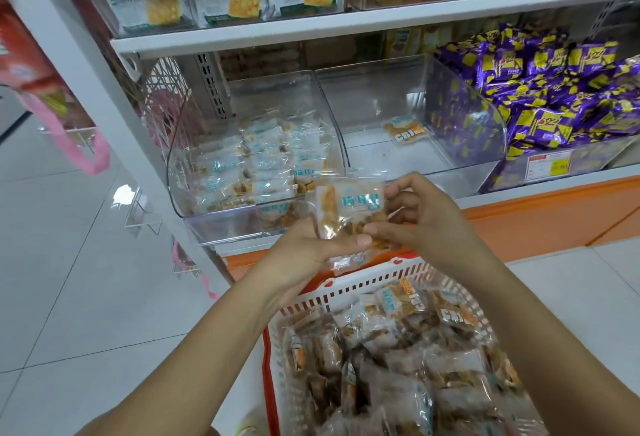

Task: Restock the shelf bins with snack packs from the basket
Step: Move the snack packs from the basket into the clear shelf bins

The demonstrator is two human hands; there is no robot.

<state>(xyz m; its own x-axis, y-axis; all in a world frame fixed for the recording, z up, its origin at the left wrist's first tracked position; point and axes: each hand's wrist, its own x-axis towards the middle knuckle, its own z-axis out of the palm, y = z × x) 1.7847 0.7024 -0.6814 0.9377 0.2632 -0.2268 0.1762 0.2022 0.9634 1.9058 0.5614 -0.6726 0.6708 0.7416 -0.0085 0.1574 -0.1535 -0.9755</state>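
Observation:
My left hand [311,248] and my right hand [419,217] both hold a small bunch of clear snack packs [349,210] with blue print, just above the far rim of the basket. The white and orange basket [349,288] below is filled with several similar packs. Straight ahead on the shelf, the left clear bin [221,224] holds several of the same packs. The middle clear bin [377,103] holds a single pack [406,129] near its back.
To the right a bin of purple and yellow packs [540,96] has a price tag in front. The upper shelf [346,25] carries cracker boxes and yellow packs. An orange base runs under the shelf. White tiled floor [69,280] lies to the left, with pink bags hanging.

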